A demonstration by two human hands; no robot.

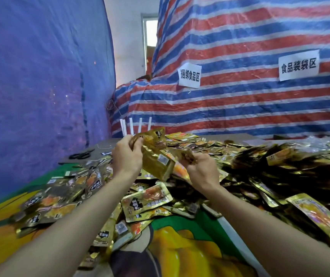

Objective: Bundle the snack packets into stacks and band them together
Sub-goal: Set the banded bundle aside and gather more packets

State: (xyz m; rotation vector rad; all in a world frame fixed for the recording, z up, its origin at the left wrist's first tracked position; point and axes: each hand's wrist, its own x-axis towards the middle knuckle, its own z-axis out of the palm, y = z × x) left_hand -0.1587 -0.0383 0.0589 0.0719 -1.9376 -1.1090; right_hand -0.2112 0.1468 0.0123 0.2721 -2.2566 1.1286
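Note:
A stack of gold snack packets (156, 154) is held up above the table between both hands. My left hand (127, 154) grips its upper left end, fingers curled around the top. My right hand (201, 166) holds the lower right end, with a thin brownish band pinched at its fingertips. Whether the band goes around the stack is blurred. Below and to the right lies a large heap of loose gold packets (270, 172). More packets (60, 198) are scattered on the left.
Black scissors (81, 155) lie at the far left of the table. Several white strips (135, 125) stand upright behind the stack. A blue tarp (30, 86) hangs on the left, a striped tarp (240, 96) with two paper signs behind. A printed sheet (180, 246) covers the table.

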